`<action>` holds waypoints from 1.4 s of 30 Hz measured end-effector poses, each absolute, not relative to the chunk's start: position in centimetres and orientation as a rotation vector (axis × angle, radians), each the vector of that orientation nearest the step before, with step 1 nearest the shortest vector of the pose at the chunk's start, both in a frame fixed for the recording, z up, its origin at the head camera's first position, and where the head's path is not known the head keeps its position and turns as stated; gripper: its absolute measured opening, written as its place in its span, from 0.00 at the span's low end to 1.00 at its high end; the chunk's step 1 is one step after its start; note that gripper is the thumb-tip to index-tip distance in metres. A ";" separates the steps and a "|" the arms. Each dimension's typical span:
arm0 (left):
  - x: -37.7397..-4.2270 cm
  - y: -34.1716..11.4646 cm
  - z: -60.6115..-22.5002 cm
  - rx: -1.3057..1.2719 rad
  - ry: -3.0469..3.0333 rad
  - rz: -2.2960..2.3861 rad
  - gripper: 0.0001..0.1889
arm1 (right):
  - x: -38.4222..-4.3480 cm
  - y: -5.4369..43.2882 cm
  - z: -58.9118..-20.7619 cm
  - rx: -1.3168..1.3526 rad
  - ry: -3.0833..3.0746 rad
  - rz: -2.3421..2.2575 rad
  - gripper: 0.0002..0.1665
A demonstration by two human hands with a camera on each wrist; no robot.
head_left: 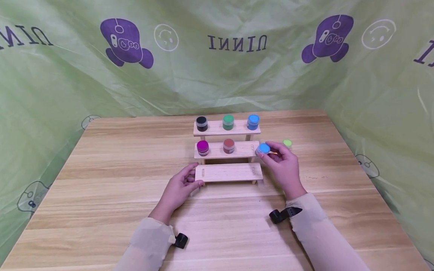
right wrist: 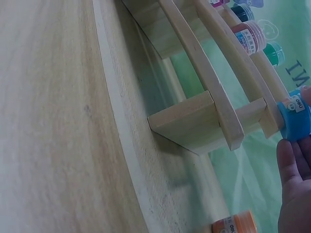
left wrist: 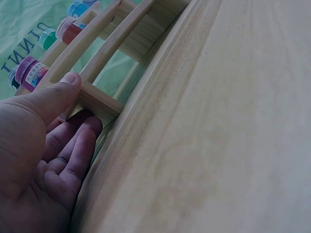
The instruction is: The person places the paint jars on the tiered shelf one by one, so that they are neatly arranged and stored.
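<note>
A three-step wooden rack (head_left: 228, 172) stands on the table. My left hand (head_left: 179, 189) holds the left end of its lowest step, thumb (left wrist: 68, 80) at the front edge and fingers curled by the end. At the right end of the middle step, my right hand (head_left: 284, 167) pinches a blue-lidded paint jar (head_left: 263, 149) between thumb and fingers; the jar (right wrist: 295, 116) overlaps the step's end. Left of it on that step are a magenta jar (head_left: 203, 148) and a reddish-brown jar (head_left: 228, 146). The top step bears a black jar (head_left: 202, 123), a green jar (head_left: 228, 122) and another blue jar (head_left: 253, 122).
Behind my right hand a light green lid (head_left: 287, 143) shows. An orange paint jar (right wrist: 235, 224) stands right of the rack, mostly hidden by the hand in the head view. A green printed curtain (head_left: 190, 82) encloses the wooden table (head_left: 101, 195) at the back and sides.
</note>
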State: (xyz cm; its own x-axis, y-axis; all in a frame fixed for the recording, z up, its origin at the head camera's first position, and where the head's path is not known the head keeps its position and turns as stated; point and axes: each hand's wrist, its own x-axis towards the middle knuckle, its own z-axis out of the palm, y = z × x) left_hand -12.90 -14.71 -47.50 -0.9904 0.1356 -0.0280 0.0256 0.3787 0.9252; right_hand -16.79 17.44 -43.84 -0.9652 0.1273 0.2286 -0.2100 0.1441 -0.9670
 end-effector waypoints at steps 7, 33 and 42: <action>-12.9 -14.7 -47.6 0.157 2.525 1.706 0.35 | -17.1 17.1 -44.0 0.110 -2.152 1.907 0.26; -13.0 -14.6 -47.7 0.183 2.520 1.720 0.35 | -17.6 16.5 -43.9 0.049 -2.318 1.723 0.30; -13.0 -14.8 -47.9 0.173 2.519 1.713 0.35 | -18.0 16.2 -44.0 0.042 -2.333 1.730 0.31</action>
